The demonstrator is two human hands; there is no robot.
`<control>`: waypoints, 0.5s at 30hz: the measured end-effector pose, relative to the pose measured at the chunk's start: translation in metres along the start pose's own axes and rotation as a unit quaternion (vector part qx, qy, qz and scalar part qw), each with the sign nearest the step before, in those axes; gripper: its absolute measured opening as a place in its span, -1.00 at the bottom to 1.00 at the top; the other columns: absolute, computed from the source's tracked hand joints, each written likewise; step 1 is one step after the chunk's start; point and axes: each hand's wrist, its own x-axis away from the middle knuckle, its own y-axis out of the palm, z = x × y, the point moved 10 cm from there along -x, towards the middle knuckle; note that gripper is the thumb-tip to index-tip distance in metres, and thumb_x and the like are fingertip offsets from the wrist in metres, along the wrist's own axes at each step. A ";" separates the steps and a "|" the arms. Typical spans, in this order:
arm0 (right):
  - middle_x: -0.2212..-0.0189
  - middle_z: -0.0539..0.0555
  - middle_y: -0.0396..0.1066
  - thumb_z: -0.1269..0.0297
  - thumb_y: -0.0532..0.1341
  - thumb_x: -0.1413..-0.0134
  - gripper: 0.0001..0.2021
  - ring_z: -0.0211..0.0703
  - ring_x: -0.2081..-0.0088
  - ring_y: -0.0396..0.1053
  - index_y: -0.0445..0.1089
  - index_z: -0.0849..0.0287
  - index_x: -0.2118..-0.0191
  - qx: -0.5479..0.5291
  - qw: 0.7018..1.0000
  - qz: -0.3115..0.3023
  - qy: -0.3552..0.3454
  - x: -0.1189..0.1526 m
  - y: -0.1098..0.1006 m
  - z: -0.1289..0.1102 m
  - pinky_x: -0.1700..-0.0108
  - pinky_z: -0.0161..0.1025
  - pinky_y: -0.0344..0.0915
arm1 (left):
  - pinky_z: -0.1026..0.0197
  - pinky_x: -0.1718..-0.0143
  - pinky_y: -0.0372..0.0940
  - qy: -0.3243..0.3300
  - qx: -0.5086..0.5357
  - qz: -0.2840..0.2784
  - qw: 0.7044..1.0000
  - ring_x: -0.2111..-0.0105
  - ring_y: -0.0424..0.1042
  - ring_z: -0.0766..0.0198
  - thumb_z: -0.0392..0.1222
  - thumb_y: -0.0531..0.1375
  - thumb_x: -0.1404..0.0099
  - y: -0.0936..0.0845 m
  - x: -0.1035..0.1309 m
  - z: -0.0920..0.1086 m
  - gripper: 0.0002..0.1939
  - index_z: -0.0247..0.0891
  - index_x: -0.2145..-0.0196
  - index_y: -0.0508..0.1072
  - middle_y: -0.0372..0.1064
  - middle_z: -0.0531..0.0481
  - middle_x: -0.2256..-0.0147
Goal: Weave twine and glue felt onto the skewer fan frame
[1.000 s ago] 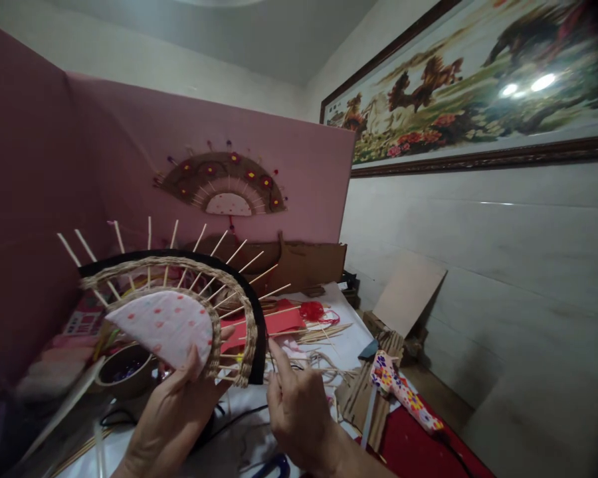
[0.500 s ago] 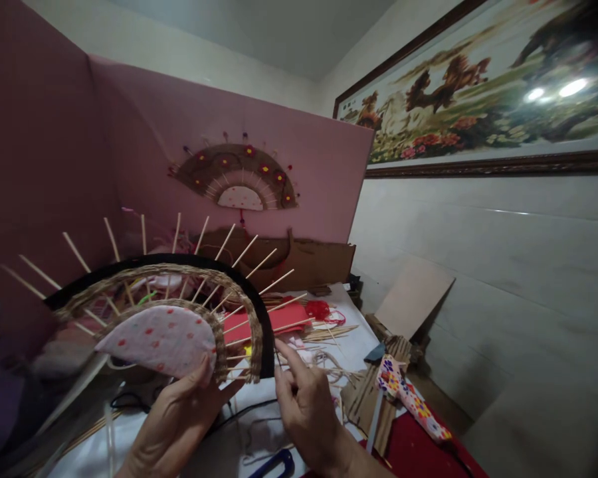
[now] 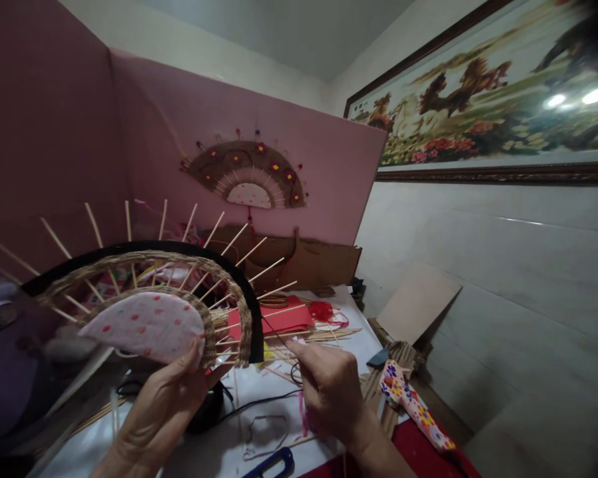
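My left hand (image 3: 167,398) grips a half-round fan (image 3: 144,325) by its lower right part, thumb on the white cloth with red dots. Thin wooden sticks fan out from the cloth through bands of tan braided cord. A black cord band (image 3: 252,299) forms the outer curve, with stick tips poking beyond it. To the right of the fan, my right hand (image 3: 329,385) is closed on a black cord (image 3: 275,332), which runs taut to the band's right side. More black cord (image 3: 259,401) trails across the table below.
A finished-looking fan with flowers (image 3: 252,172) hangs on the pink board (image 3: 323,159). Red paper (image 3: 289,317), loose sticks and red yarn (image 3: 323,310) lie behind my hands. At right is a flower-patterned glue gun (image 3: 413,405). A blue handle (image 3: 274,463) lies at the front edge.
My right hand has moved right, away from the fan's edge, drawing the black cord out straight. The fan and my left hand have shifted slightly left in view.
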 end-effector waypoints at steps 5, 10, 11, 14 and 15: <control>0.41 0.03 0.48 0.52 0.05 -0.01 -0.66 -0.24 0.36 0.38 0.45 0.10 0.17 -0.156 0.984 -0.051 0.065 -0.005 0.002 0.025 0.30 -0.33 0.19 | -0.05 0.22 0.41 0.002 -0.011 -0.010 1.000 0.25 0.48 0.10 -0.40 0.06 -0.22 0.005 0.002 0.005 -0.78 -0.30 0.30 0.51 0.52 -0.15 0.25; 0.42 0.02 0.42 0.30 0.12 -0.07 -0.81 -0.37 0.57 0.19 0.47 0.14 0.25 -0.466 0.853 -0.127 0.200 0.006 0.032 0.053 0.54 -0.40 0.06 | 0.04 0.41 0.45 0.029 0.012 0.017 0.999 0.38 0.50 0.15 -0.44 -0.01 -0.25 0.006 0.005 0.018 -0.70 -0.31 0.40 0.51 0.54 -0.09 0.39; 0.48 0.01 0.38 0.25 0.14 -0.06 -0.80 -0.42 0.63 0.08 0.46 0.17 0.25 -0.516 0.813 -0.150 0.223 0.010 0.040 0.055 0.60 -0.42 -0.04 | 0.05 0.42 0.45 0.029 0.018 0.015 0.999 0.37 0.51 0.14 -0.43 -0.02 -0.26 0.008 0.005 0.019 -0.69 -0.30 0.39 0.52 0.54 -0.09 0.39; 0.56 -0.03 0.29 0.16 0.20 0.00 -0.75 -0.46 0.67 -0.09 0.45 0.22 0.26 -0.609 0.733 -0.173 0.250 0.016 0.053 0.055 0.63 -0.41 -0.18 | 0.01 0.37 0.44 0.024 0.018 -0.003 1.000 0.31 0.50 0.11 -0.41 -0.04 -0.27 0.011 0.006 0.019 -0.68 -0.28 0.31 0.52 0.53 -0.13 0.31; 0.55 -0.03 0.28 0.16 0.22 0.02 -0.75 -0.47 0.67 -0.11 0.45 0.23 0.26 -0.622 0.722 -0.169 0.251 0.016 0.054 0.054 0.63 -0.41 -0.20 | 0.00 0.34 0.44 0.027 0.013 -0.009 1.000 0.30 0.50 0.11 -0.41 -0.04 -0.27 0.012 0.006 0.020 -0.68 -0.28 0.29 0.51 0.53 -0.14 0.29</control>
